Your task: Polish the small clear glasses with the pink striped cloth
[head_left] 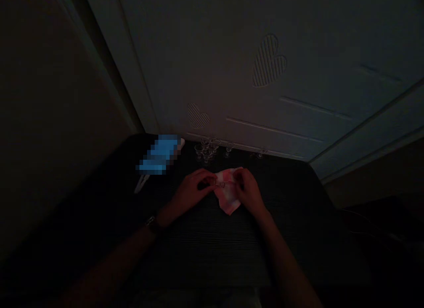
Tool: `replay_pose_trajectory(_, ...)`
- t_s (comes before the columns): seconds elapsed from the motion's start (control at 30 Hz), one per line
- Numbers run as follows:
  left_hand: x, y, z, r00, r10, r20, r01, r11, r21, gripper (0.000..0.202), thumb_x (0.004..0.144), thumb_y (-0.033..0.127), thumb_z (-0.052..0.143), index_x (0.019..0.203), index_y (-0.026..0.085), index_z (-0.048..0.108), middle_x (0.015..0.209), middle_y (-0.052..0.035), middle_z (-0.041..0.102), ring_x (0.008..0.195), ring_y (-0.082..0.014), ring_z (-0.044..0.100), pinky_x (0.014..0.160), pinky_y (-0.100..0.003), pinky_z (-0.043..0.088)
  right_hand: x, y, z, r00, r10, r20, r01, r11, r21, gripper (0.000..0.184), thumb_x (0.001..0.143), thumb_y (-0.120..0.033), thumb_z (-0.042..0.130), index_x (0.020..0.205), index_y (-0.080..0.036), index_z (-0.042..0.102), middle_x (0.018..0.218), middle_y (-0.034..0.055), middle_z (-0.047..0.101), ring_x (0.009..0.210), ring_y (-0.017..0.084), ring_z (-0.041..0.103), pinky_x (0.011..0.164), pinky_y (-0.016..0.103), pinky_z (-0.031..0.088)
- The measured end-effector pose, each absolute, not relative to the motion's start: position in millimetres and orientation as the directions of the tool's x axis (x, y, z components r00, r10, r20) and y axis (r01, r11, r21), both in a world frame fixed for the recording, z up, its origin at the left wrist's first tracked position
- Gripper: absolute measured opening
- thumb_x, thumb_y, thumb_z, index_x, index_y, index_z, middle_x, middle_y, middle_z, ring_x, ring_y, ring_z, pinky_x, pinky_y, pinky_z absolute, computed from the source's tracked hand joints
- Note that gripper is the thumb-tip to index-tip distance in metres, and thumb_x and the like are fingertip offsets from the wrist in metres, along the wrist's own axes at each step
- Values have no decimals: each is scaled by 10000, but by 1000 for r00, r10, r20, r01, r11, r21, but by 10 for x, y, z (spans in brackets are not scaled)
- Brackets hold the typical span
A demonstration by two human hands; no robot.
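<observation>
The scene is very dark. My left hand (194, 189) is curled, its fingertips pinching a small clear glass (220, 183) at its near end. My right hand (248, 191) is closed on a pink-and-white cloth (228, 197) that wraps around the glass's other end. Both hands meet over a dark ribbed table (205, 246). A watch sits on my left wrist.
Several small stemmed glasses (208, 149) stand at the table's far edge against a white panelled wall with heart cut-outs (268, 61). A lit blue device, blurred out (159, 155), lies at the table's far left. The wall's lower ledge slopes away on the right.
</observation>
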State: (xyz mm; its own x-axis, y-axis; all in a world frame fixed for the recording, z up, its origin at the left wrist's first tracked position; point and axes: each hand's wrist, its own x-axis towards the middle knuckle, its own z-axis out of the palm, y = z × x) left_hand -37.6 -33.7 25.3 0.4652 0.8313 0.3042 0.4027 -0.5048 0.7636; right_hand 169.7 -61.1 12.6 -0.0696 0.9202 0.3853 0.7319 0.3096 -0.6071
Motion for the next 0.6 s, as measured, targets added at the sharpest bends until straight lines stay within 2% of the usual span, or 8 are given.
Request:
replay_pose_trajectory(0.17,-396,-312,275,404,863,303,390,-461,797,218,783,322,561,961,202,596,950,-34,592,838,-147,590,770,-308,505,1724,-614,158,-60,911,408,754,309,-580,281,699,-108,466,966,-194,482,945,64,526,890,211,481,791,366,412)
replay_pose_trajectory(0.43,-357,-319,156,388,874,293,437,-454,776,202,787,331,558,937,199,592,904,-22,590,795,-139,586,725,-299,505,1763,-584,119,66,908,413,815,189,-548,407,608,-32,432,987,-170,484,1019,95,489,968,231,442,834,387,395)
replay_pose_trajectory(0.6,-364,-320,143,406,856,319,449,-491,747,187,782,310,566,935,203,586,927,-20,586,814,-143,582,726,-297,500,1806,-572,48,200,903,380,789,82,-609,343,684,-82,444,1014,-168,482,1005,98,502,928,215,485,821,371,415)
